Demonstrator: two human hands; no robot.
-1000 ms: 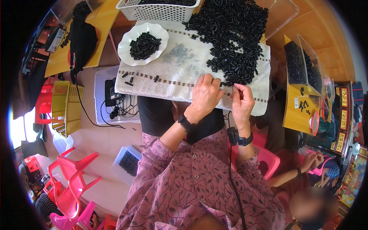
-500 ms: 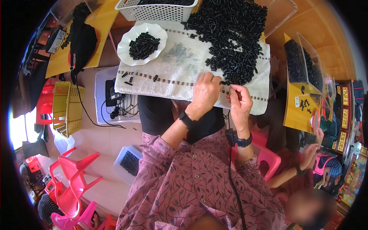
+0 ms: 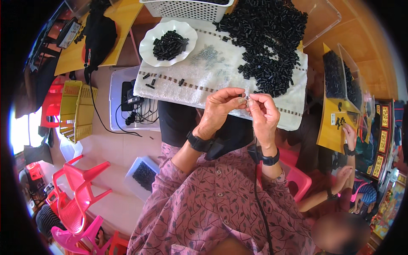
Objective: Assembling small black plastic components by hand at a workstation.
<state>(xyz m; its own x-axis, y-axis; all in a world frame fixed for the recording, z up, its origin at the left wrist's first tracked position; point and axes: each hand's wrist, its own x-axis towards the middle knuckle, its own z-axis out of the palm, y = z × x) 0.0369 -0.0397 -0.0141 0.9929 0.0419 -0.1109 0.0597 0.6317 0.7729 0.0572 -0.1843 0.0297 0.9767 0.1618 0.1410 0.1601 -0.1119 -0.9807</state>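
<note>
Just over the near edge of the white towel (image 3: 191, 83), my two hands meet fingertip to fingertip. My left hand (image 3: 222, 107) is closed in a pinch on a small black piece (image 3: 243, 95). Thumb and fingers of my right hand (image 3: 264, 111) are pinched right against it; a tiny pale bit shows there, too small to name. Beyond the hands a big heap of short black tubular parts (image 3: 272, 63) covers the towel's right side. Small clear pieces (image 3: 208, 56) lie scattered mid-towel. More black parts (image 3: 171, 45) fill a white scalloped plate (image 3: 146, 53).
Several loose black parts (image 3: 151, 86) lie at the towel's left front. A white perforated basket (image 3: 191, 12) stands at the back. To the right, a co-worker's hand (image 3: 349, 135) reaches over a yellow table (image 3: 326, 138). Pink chairs (image 3: 80, 191) stand lower left.
My hands have drawn together, the left turning from the heap's edge into a fingertip pinch against the right. The view has shifted slightly. A co-worker's hand has moved onto the yellow table.
</note>
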